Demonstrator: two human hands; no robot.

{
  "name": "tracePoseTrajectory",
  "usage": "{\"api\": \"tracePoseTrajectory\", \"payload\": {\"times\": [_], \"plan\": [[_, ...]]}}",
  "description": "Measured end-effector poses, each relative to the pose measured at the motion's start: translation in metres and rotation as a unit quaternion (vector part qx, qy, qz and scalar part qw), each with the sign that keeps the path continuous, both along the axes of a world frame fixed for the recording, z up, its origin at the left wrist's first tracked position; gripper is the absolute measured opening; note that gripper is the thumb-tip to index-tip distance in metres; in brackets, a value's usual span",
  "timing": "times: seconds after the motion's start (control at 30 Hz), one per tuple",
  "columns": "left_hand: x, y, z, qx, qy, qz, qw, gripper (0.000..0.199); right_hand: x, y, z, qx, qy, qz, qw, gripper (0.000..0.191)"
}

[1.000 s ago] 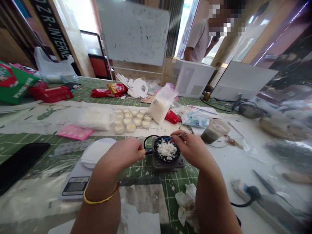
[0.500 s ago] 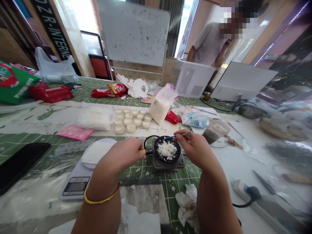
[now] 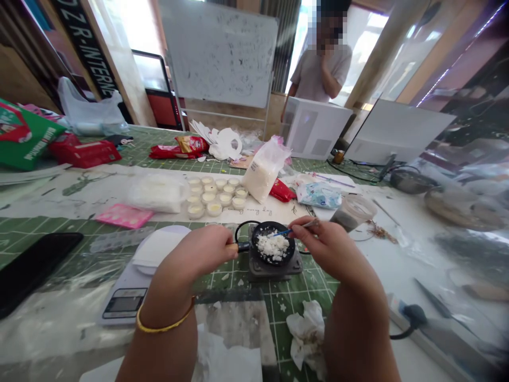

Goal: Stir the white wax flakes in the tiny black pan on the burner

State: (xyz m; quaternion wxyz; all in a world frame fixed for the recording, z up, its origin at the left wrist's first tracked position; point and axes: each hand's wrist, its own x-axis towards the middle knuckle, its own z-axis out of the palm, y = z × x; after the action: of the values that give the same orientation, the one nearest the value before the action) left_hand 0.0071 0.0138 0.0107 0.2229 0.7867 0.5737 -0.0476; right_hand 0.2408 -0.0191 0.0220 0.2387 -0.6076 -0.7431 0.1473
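Two hands at work over the green worktop (image 3: pixel 47 233). Left hand (image 3: pixel 204 252) is closed around the handle of a small black pan (image 3: pixel 274 249), which sits on a little grey burner (image 3: pixel 274 268) mid-scene, white flakes (image 3: pixel 272 245) heaped inside. Right hand (image 3: pixel 332 249) pinches a thin stick (image 3: pixel 296 229), tip over the flakes. Further right, a plastic cup (image 3: pixel 352 212) stands nearby.

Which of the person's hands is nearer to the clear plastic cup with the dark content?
The right hand. It holds a thin stick over the small black pan, just left of the cup. The left hand grips the pan's handle, on the pan's far side from the cup.
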Motion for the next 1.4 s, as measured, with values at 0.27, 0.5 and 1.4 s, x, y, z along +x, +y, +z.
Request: {"api": "tracePoseTrajectory", "payload": {"times": [0.27,0.5,1.4], "plan": [[0.000,0.000,-0.002,-0.004,0.000,0.003,1.000,0.027,0.003,-0.006,0.003,0.000,-0.039,-0.020,0.999,0.030],[-0.001,0.002,-0.004,0.000,0.001,-0.001,1.000,0.027,0.002,-0.010,0.005,0.013,-0.051,-0.019,0.998,0.031],[-0.002,0.001,-0.002,-0.010,-0.022,-0.007,1.000,0.028,0.008,-0.012,0.010,0.002,-0.059,-0.036,0.998,0.032]]}}
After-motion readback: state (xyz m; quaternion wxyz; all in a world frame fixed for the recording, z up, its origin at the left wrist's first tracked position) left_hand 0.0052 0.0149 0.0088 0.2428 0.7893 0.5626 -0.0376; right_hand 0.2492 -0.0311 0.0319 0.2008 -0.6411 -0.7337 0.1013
